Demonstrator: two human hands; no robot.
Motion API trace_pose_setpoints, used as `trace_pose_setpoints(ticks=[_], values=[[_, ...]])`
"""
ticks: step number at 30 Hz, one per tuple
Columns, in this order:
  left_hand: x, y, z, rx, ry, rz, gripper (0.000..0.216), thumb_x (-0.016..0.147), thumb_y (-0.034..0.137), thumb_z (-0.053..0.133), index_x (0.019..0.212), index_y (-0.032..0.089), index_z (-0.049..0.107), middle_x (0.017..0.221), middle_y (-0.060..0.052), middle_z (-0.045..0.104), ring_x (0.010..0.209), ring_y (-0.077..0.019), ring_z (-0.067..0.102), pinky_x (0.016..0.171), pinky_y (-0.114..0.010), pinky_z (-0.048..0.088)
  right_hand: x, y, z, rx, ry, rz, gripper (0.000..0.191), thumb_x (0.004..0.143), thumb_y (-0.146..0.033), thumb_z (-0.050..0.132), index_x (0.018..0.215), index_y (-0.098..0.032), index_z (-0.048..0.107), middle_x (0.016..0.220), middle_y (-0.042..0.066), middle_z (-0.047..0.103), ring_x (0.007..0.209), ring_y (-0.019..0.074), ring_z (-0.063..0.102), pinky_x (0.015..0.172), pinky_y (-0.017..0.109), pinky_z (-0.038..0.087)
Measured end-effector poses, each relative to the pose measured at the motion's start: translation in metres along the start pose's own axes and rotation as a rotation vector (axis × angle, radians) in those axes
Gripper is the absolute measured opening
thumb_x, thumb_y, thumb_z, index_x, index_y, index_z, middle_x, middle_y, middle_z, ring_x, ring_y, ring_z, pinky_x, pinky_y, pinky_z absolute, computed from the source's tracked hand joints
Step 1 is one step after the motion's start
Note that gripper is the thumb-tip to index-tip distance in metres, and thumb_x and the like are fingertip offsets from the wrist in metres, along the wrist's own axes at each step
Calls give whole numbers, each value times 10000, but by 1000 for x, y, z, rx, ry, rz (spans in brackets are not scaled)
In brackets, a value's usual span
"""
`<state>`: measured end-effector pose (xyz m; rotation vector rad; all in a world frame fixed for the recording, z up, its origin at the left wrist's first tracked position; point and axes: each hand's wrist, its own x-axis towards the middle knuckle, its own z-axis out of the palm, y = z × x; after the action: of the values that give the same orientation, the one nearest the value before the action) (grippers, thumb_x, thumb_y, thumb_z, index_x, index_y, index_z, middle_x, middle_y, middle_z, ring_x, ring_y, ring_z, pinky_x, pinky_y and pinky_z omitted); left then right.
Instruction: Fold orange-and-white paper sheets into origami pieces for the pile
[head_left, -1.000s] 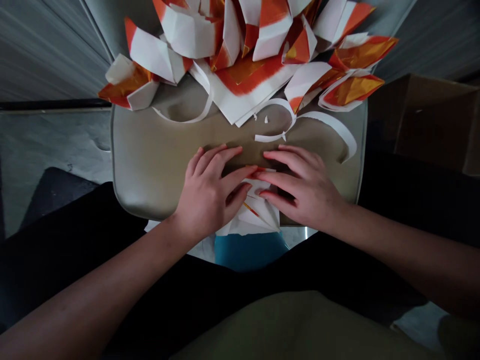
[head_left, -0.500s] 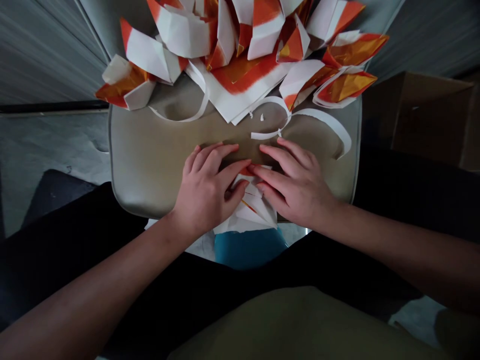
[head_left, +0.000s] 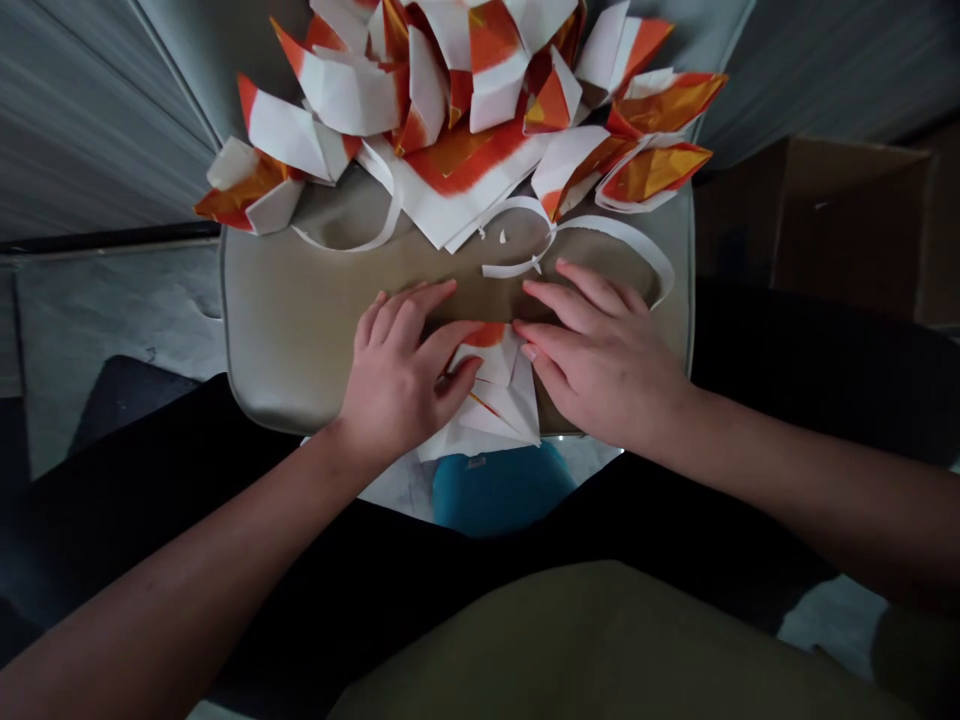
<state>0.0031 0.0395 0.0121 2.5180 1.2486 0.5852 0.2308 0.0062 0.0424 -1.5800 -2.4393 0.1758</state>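
A folded sheet of white paper (head_left: 499,400) with orange-red at its top edge lies at the front edge of the seat, its lower part sticking out past it. My left hand (head_left: 401,365) grips the paper's left side between thumb and index finger, the other fingers stretched over the seat. At its upper right corner, my right hand (head_left: 600,355) holds the paper with thumb and index finger, its other fingers raised apart. Behind them, several folded white, orange and gold paper pieces (head_left: 349,95) stand around a flat stack of the same paper (head_left: 431,215).
Curled white paper strips (head_left: 622,235) and small scraps (head_left: 503,237) lie on the padded chair seat (head_left: 285,330). A cardboard box (head_left: 847,220) stands at the right. Something blue (head_left: 502,495) shows below the seat, between my legs.
My hands have moved slightly apart, so more of the paper's orange-red top edge shows between them. The view has shifted a little.
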Motion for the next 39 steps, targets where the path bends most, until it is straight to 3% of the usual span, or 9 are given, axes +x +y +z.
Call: trace_pose_setpoints(ticks=[7, 12, 20, 32, 39], values=[[-1, -1, -2, 46, 4, 0, 244, 946, 431, 662, 1154, 345, 757, 1470, -50, 621, 1399, -347, 535, 1206, -613, 343, 5, 9, -4, 4, 4, 15, 287, 1014, -288, 534, 1031, -243, 817, 1366, 105, 689, 1374, 379, 517, 1055, 596, 455], [0, -3, -4, 8, -20, -20, 273, 1008, 418, 570, 1165, 330, 775, 1459, -42, 633, 1389, -347, 540, 1185, -637, 363, 10, 7, -6, 6, 38, 2, 232, 993, -304, 587, 1034, -230, 803, 1342, 114, 694, 1344, 379, 539, 1033, 585, 478], [5, -6, -4, -73, -26, -52, 257, 989, 330, 577, 1133, 349, 788, 1424, -32, 652, 1351, -327, 568, 1158, -604, 410, 16, -4, 0, -15, 6, -150, 228, 1022, -296, 576, 1105, -213, 771, 1350, 97, 706, 1376, 324, 551, 1094, 503, 495], [7, -9, -5, -113, 8, -73, 179, 956, 310, 641, 1064, 296, 783, 1368, -47, 692, 1265, -291, 637, 1135, -529, 449, 18, 0, 8, 35, -36, -133, 196, 953, -292, 688, 1111, -199, 756, 1383, 128, 674, 1406, 361, 504, 1090, 545, 455], [11, -17, -8, -44, -39, -21, 165, 963, 330, 640, 1039, 295, 782, 1353, -36, 692, 1264, -293, 626, 1112, -514, 458, 19, 0, 8, 43, -41, -128, 200, 953, -307, 692, 1112, -206, 760, 1378, 130, 676, 1397, 364, 508, 1080, 535, 452]])
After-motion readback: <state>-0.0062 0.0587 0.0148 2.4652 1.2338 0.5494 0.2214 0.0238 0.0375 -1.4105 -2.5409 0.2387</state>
